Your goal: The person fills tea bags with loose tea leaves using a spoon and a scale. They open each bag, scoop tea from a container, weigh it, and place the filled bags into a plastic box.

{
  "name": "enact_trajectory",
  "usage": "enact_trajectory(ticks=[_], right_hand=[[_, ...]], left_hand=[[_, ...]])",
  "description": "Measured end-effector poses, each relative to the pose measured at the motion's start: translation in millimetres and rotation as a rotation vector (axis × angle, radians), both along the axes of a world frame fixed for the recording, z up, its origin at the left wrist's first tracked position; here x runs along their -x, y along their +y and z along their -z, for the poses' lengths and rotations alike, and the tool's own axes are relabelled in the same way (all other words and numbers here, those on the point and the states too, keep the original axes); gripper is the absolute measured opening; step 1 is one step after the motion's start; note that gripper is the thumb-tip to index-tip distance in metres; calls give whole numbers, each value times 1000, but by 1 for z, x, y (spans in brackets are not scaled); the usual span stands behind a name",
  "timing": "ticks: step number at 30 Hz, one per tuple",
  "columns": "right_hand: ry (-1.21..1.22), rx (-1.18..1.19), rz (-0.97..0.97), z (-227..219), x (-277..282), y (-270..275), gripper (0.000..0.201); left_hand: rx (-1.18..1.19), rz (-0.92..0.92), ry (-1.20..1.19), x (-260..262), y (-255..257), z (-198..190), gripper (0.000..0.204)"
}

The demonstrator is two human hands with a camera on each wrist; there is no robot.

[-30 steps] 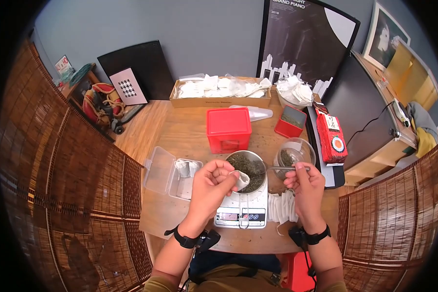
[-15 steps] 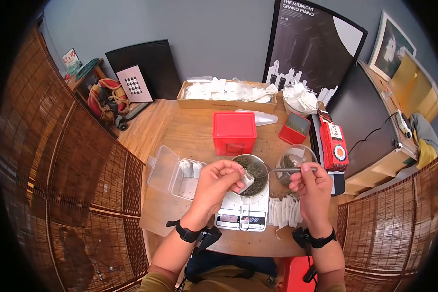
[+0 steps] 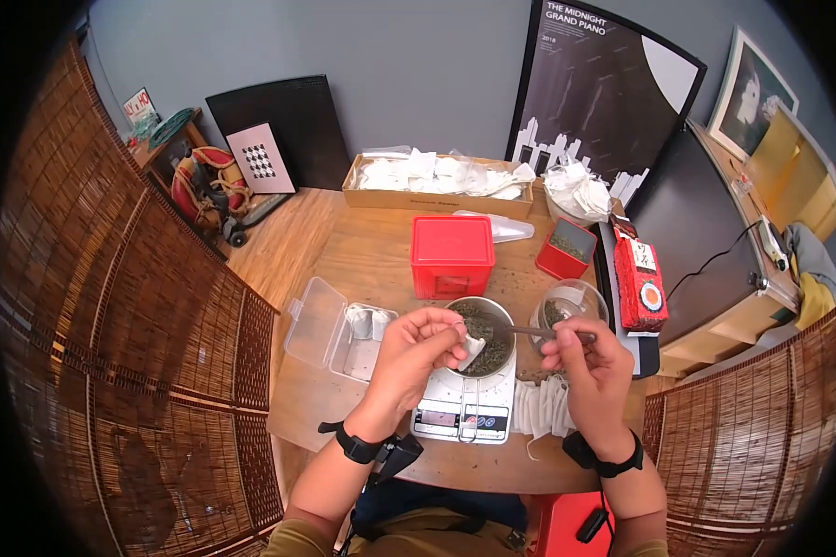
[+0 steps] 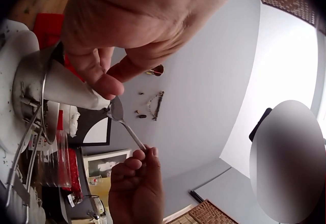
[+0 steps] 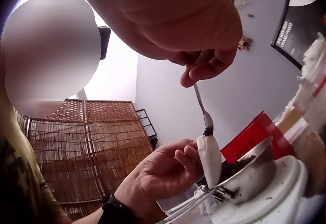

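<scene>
My left hand (image 3: 405, 364) pinches a small white tea bag (image 5: 209, 160) near its top, above a steel pan (image 5: 257, 175). Dark dried tea leaves (image 3: 494, 353) fill much of the pan, which stands on a white digital scale (image 3: 441, 395). Between the thumb and fingers of my right hand (image 3: 596, 376) is the handle of a metal spoon (image 5: 199, 97). The spoon's bowl points down at the bag's mouth in the right wrist view, with some dark leaf at its tip. The inside of the bag is hidden.
Filled white bags (image 3: 543, 408) lie in a row right of the scale. An open clear plastic box (image 3: 311, 325) with bags sits left. Behind the pan stands a red box (image 3: 452, 255); a clear bowl (image 3: 594, 295), an open red tin (image 3: 555, 263) and a red packet (image 3: 639, 283) are right.
My right hand has moved slightly left with the spoon, bringing it closer to the bag. The left hand keeps its pinch on the bag, now tilted differently. The head view has shifted a little.
</scene>
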State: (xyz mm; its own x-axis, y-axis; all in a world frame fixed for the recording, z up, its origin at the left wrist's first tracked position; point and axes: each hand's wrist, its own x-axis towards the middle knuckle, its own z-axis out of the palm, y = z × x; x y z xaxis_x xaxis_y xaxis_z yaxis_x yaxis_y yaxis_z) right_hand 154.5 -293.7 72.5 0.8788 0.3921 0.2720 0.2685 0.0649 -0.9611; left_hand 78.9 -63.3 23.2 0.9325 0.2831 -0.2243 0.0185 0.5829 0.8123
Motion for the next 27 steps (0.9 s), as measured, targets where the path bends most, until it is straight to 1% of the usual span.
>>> enact_trajectory(ticks=[1, 5, 7, 10, 14, 16, 18, 20, 22, 23, 25, 27], right_hand=[[-76, 51, 4, -1, 1, 0, 14], [-146, 71, 0, -2, 5, 2, 13], [-240, 109, 5, -2, 7, 2, 12], [-308, 146, 26, -3, 11, 1, 12], [-404, 122, 48, -2, 15, 0, 13], [-525, 188, -17, -4, 14, -2, 14], [-480, 150, 8, 2, 16, -1, 14], [-433, 112, 34, 5, 16, -1, 13], [-323, 105, 97, 5, 14, 0, 12], [-323, 107, 103, 9, 10, 0, 12], [-296, 233, 66, 23, 1, 0, 13], [-277, 254, 70, 29, 0, 1, 15]], left_hand=[[-4, -10, 4, 0, 0, -1, 15], [-13, -31, 4, 2, 1, -2, 15], [-17, -37, -1, 2, 1, -2, 14], [-22, -47, -11, 3, 0, -3, 14], [-40, -55, -20, 5, -1, -5, 16], [-66, -54, -34, 6, -2, -3, 18], [-93, -51, -48, 8, -5, -2, 19], [-238, -163, -110, 9, -11, -1, 23], [-245, -146, -92, 11, -11, -2, 25], [-252, -129, -77, 12, -12, -3, 26], [-268, -151, -70, 15, -14, -6, 27], [-284, -177, -63, 16, -16, -6, 28]])
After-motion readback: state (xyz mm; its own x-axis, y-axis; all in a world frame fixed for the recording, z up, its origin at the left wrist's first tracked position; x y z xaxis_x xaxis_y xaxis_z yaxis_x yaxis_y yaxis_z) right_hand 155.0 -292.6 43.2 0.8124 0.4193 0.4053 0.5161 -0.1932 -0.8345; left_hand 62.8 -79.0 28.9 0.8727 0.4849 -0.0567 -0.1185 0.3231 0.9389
